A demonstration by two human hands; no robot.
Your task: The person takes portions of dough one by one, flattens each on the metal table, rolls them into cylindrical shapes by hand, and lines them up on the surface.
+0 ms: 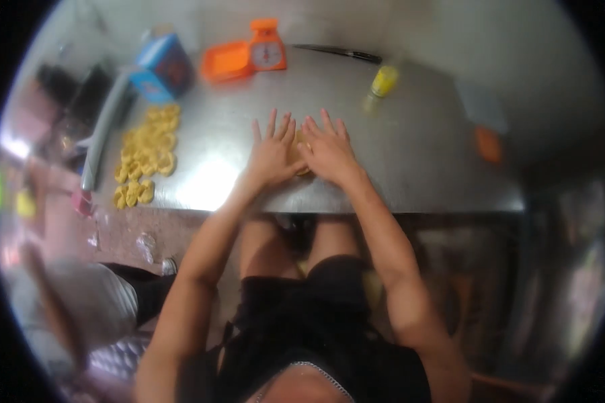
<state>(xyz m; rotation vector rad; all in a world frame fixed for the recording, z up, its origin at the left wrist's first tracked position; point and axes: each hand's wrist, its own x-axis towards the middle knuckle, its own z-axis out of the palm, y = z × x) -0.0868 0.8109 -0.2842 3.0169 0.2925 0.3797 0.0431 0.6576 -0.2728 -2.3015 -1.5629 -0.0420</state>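
Silver chain (305,364) nearest, left hand (271,158) and right hand (329,156) spread open over yellow dough (295,149), its long axis pointing forward

Blue box (163,67), placed left of orange tray (227,62) and dial scale (267,54); dark-handled knife (346,52), laid right of scale; yellow container (384,80), set nearer; person (94,299) in pale shirt, seen lower left.

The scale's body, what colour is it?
The scale has an orange body, clearest in the head view.
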